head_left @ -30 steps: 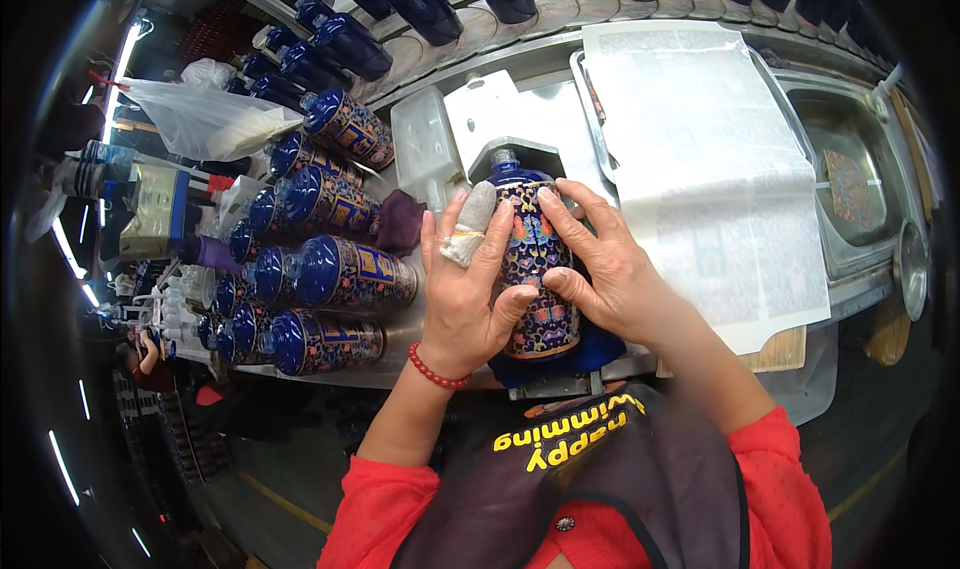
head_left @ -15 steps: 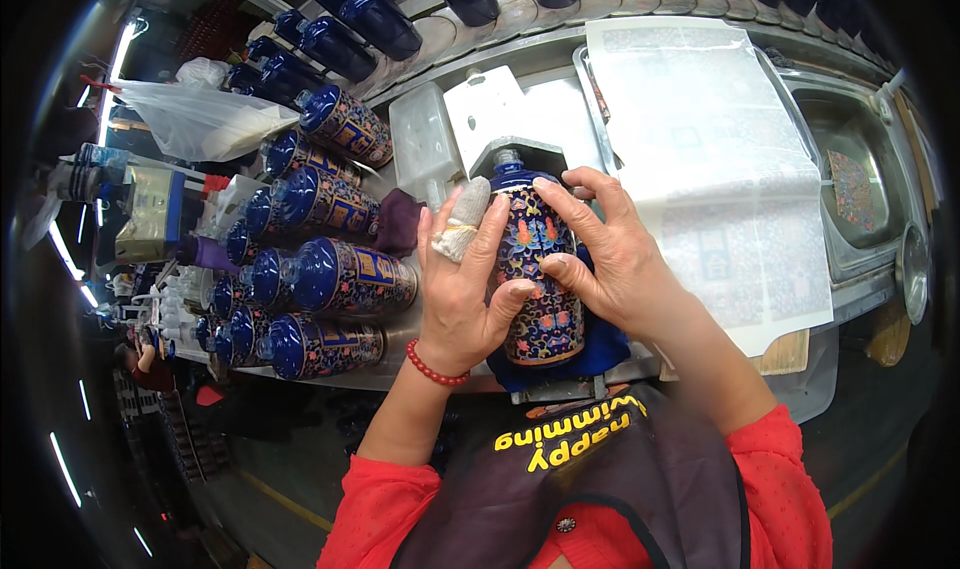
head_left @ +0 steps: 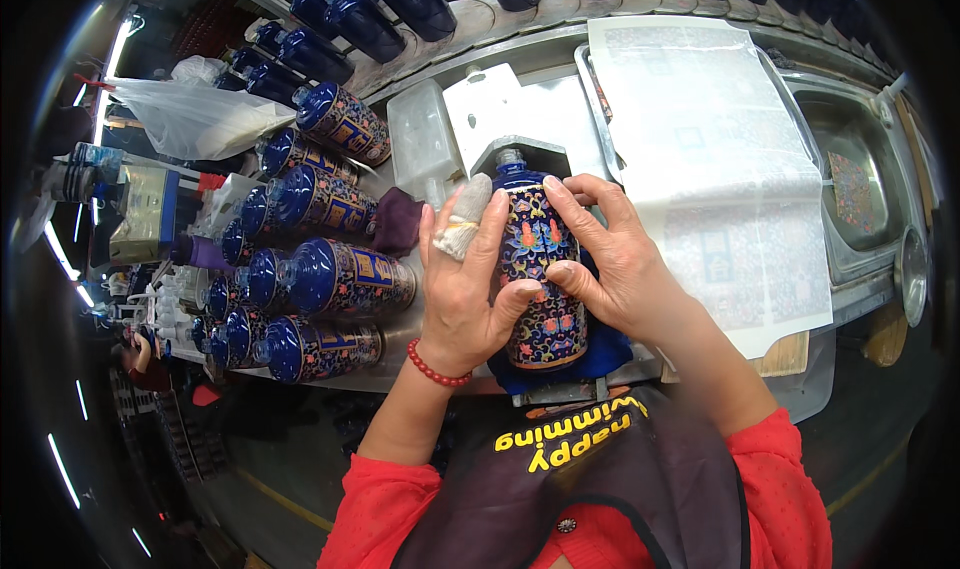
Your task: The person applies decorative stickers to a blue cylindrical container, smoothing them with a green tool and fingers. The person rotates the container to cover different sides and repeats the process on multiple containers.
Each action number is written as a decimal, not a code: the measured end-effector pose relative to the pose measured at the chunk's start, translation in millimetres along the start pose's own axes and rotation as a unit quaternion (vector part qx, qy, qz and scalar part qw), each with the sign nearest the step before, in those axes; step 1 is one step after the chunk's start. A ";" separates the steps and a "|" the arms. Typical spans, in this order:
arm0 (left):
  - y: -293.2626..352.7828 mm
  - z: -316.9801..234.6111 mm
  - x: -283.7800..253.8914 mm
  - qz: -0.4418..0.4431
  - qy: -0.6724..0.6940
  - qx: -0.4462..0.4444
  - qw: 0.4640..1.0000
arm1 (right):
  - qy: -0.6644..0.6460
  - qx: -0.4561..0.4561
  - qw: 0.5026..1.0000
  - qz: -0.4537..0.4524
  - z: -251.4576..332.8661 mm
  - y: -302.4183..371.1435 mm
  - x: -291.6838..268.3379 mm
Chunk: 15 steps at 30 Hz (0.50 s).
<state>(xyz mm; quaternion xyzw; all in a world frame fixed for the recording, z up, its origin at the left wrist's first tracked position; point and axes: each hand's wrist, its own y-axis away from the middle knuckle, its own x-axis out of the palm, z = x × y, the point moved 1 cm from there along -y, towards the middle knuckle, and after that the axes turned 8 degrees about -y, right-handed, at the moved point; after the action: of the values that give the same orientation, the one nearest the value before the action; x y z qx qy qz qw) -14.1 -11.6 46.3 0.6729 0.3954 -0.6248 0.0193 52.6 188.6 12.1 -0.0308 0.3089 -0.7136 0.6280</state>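
A decorated bottle [head_left: 540, 269], dark blue with a bright floral wrap, lies between my hands with its neck pointing away from me. My left hand [head_left: 455, 289] holds its left side, thumb against the wrap. A grey cloth cover sits on one finger of that hand, tied with a yellowish band. From the right, my right hand [head_left: 625, 259] grips the bottle with its thumb and forefinger pressed on the pattern; its other fingers curl partly out of sight. Under the bottle is a blue cloth [head_left: 612, 347], and a metal bracket [head_left: 545, 157] stands around its neck.
Several decorated bottles [head_left: 350, 277] lie at left beside a purple cloth [head_left: 398, 221]. Patterned sheets with white backing [head_left: 715, 159] cover a tray at right, near a metal sink [head_left: 885, 224]. A clear plastic container [head_left: 420, 129] stands behind. Plain blue bottles [head_left: 420, 4] line a conveyor.
The plain blue bottles on the conveyor have shifted to the right. My hands and the held bottle have barely moved.
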 end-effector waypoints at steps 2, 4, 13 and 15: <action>-2.0 -0.8 -1.8 0.003 -0.011 0.005 1.000 | 0.006 0.000 1.000 0.001 0.2 -0.1 1.0; -4.3 -1.6 -3.8 0.012 -0.027 0.010 1.000 | 0.013 0.001 1.000 0.000 0.4 -0.5 1.0; -11.5 -7.0 -4.8 0.036 -0.059 0.011 0.998 | 0.010 -0.009 1.000 -0.006 -0.2 -0.4 0.8; -11.7 -7.9 -4.6 0.038 -0.062 0.008 0.997 | 0.009 -0.007 1.000 -0.006 -0.4 -0.1 1.0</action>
<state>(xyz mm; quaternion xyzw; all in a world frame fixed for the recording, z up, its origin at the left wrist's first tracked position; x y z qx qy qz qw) -13.6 -1.8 57.4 0.6478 0.3629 -0.6669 0.0623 52.1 187.8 11.5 -0.0307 0.3190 -0.7155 0.6208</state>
